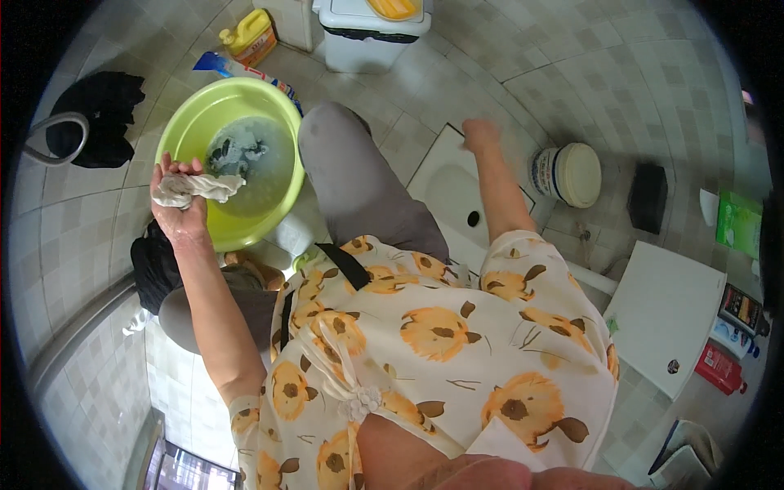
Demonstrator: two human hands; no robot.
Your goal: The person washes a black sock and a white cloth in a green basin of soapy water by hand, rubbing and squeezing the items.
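My left hand (180,219) is palm up over the near left rim of a yellow-green basin (173,131). Its fingers curl round a wet, crumpled whitish cloth (214,189), whose loose end hangs out toward the basin. Cloudy water (273,175) fills the bottom of the basin, and dark and pale fabric (237,153) lies soaking in it. My right hand (482,134) is stretched out to the right, above the far edge of a white squat toilet (451,177). It is slightly blurred and its fingers are hidden, so I cannot make out anything in it.
Behind the basin are a yellow jug (249,37) and a blue-and-white packet (233,68). A white bin (367,51) stands at the far wall. Right of the toilet are a lidded bucket (578,175), a white board-like panel (665,314) and several bottles. Dark cloth (96,118) hangs at left.
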